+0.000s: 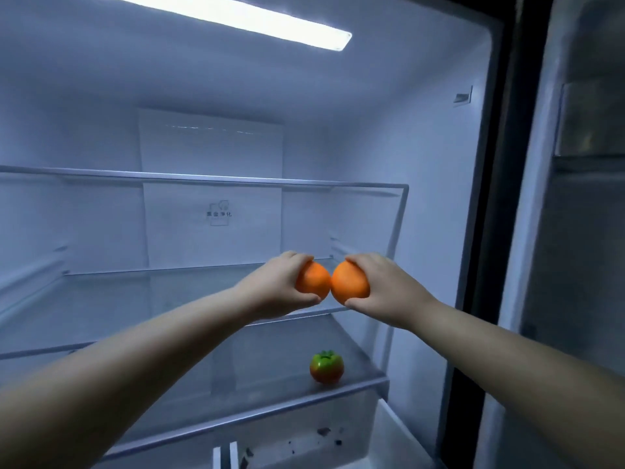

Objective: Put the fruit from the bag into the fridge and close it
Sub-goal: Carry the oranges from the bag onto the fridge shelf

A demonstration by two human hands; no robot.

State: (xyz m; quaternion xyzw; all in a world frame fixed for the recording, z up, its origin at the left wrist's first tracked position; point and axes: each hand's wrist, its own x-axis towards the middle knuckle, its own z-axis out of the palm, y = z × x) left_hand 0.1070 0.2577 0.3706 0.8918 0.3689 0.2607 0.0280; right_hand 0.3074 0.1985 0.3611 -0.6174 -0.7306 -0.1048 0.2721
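An open fridge [439, 147] fills the view, lit from a strip lamp [236, 15] in its ceiling, with glass shelves running across and the open door [575, 231] seen at the right. Two oranges are held out over the middle shelf [118, 299], pressed side against side. The left orange [313, 277] is wrapped by the fingers and thumb of the left hand [277, 286]; the right orange [350, 282] is clasped the same way by the right hand [385, 289]. Both appear to be carried together so that they can be set down as a pair, near the right end of the shelf. On the shelf below [236, 411], near its front edge, a green-topped persimmon-like fruit [326, 367] is already resting. The bag is not in view. Placing is judged under way; closing remains undone.
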